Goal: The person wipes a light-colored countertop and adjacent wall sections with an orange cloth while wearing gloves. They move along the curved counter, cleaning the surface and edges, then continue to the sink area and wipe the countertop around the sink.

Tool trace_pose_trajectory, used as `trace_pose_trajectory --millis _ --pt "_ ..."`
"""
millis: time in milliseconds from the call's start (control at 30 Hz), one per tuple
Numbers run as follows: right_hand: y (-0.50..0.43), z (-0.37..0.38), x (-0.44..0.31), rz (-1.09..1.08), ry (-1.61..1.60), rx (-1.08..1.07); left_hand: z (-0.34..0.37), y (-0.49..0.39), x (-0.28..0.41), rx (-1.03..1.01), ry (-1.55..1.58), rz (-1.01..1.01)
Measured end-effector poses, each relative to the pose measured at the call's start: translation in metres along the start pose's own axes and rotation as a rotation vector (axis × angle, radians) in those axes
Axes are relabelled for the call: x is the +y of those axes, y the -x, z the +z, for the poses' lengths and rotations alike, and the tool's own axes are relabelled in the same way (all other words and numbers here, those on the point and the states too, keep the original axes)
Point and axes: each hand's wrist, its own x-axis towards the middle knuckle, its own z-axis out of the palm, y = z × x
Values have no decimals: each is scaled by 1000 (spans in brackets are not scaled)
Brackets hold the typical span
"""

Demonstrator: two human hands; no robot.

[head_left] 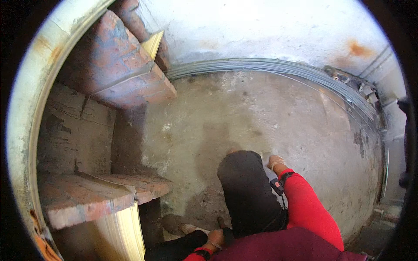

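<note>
My left hand [215,237] is low in the picture beside my bent leg, its fingers curled. Against it is a dark object [228,235], with a short brown piece [222,222] just above; whether I grip these is unclear. My right hand [276,163] hangs past my right knee [241,166], over the concrete floor [209,111]. Its fingers point away from me, and what may be in them is hidden. A small black device [277,186] with a cord is beside the right forearm. One pale shoe [193,229] shows near my left hand.
Long thin metal rods [235,64] lie along the foot of the white wall [261,29]. Brick piers [120,62] and a brick slab [104,195] stand at left, with yellowish panels [125,228] beside them. Dark clutter [367,89] fills the far right corner.
</note>
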Motion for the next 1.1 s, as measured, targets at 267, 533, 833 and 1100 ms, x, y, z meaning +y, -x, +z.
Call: trace_pose_trajectory --millis 267,533,833,1100 --pt "-30 38 -3 -70 140 -44 13 5 13 -53 163 -96" --pt "-28 36 -6 -60 198 -82 -14 -24 18 -95 236 -132" --pt "-26 48 3 -117 272 13 -62 -50 -8 -111 177 -139" --pt "-34 49 6 -67 272 -51 -88 -63 -29 -149 143 -111"
